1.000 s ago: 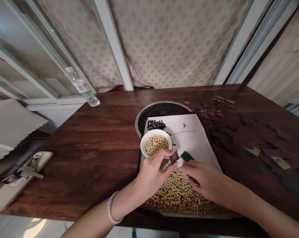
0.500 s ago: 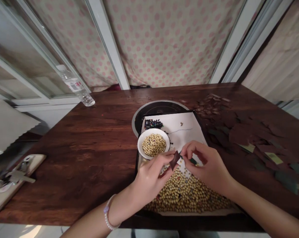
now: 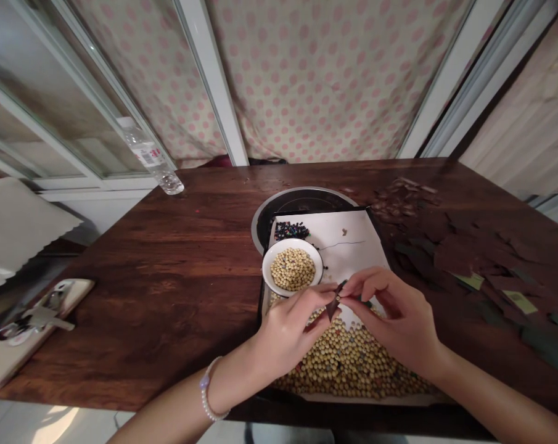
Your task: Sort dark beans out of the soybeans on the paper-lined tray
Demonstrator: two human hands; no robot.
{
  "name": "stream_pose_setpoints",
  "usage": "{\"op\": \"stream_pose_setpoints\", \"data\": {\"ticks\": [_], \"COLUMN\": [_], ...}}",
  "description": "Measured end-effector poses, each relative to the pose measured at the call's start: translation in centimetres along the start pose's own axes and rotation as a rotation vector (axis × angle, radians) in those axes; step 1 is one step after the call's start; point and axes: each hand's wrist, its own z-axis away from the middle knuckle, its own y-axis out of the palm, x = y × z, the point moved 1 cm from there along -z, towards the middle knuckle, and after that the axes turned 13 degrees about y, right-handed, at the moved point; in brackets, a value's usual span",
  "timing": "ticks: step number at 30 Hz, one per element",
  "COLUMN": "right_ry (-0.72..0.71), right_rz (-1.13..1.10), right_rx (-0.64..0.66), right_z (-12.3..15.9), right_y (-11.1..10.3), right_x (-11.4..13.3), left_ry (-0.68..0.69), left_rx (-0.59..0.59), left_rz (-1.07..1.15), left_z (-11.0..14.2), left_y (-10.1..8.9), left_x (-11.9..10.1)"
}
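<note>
Our left hand point(image 3: 288, 330) and right hand point(image 3: 394, 314) pinch a dark brown scrap point(image 3: 334, 306) between closed fingertips, above spread soybeans point(image 3: 348, 364), just beside a white bowl point(image 3: 297, 243).

Tray point(image 3: 372, 223) on the bench point(image 3: 135, 296), overlapping the front of a round hob point(image 3: 306, 200). Sheet of paper point(image 3: 348, 242) lined the tray. On the sheet: bowl point(image 3: 270, 271) at back left, soybeans point(image 3: 292, 269) in it; small pile of beads point(image 3: 291, 230) just behind the bowl; bean heap point(image 3: 348, 364) in front. Left hand point(image 3: 288, 330) and right hand point(image 3: 394, 314) were over the heap, a small scrap point(image 3: 334, 306) between them. Cut scraps point(image 3: 459, 259) lay on the bench right of the tray. Bottle point(image 3: 149, 157) lay back left. Keys point(image 3: 36, 320) sat on a flat board point(image 3: 10, 364) at left. Curtain point(image 3: 315, 80) hung behind the bench.
</note>
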Motion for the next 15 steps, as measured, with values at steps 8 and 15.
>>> {"op": "stream_pose_setpoints", "data": {"ticks": [8, 15], "right_ry": [-0.096, -0.180], "right_rz": [0.079, 0.156], "right_rx": [-0.020, -0.045], "right_z": [0.23, 0.19], "right_y": [0.18, 0.22], "right_x": [0.23, 0.63], "left_ry": [0.008, 0.010], "left_rx": [0.026, 0.045], "left_rz": [0.020, 0.007], "left_z": [0.08, 0.25], "left_y": [-0.16, -0.13], "left_x": [-0.08, 0.06]}}
